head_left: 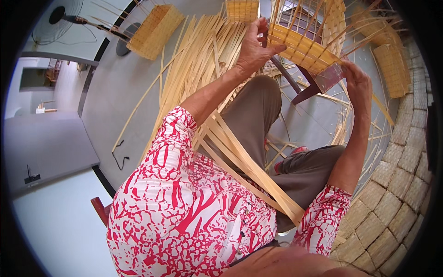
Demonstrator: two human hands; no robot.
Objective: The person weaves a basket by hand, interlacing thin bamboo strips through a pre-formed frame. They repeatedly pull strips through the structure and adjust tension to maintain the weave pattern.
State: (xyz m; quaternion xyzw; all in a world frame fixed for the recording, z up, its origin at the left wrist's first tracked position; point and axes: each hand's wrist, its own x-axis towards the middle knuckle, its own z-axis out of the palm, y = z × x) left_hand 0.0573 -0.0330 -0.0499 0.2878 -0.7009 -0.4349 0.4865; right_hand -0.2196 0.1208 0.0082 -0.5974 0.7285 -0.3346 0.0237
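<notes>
A half-woven bamboo basket (pixel 302 50) with upright strips standing out of its walls is in front of me, over a dark wooden stool (pixel 330 79). My left hand (pixel 256 50) grips its left end, the thumb lying on the front wall and the fingers at the side. At the right corner my right hand (pixel 358 82) closes on the basket's edge; some of its fingertips are hidden. Loose flat bamboo strips (pixel 251 164) lie across my lap.
Left of the basket, a large heap of bamboo strips (pixel 191 69) covers the floor. Other woven baskets stand at the far left (pixel 157 32), far middle (pixel 242 11) and right (pixel 392 69). Stacked woven pieces (pixel 387 173) line the right side. A fan (pixel 57 16) is at upper left.
</notes>
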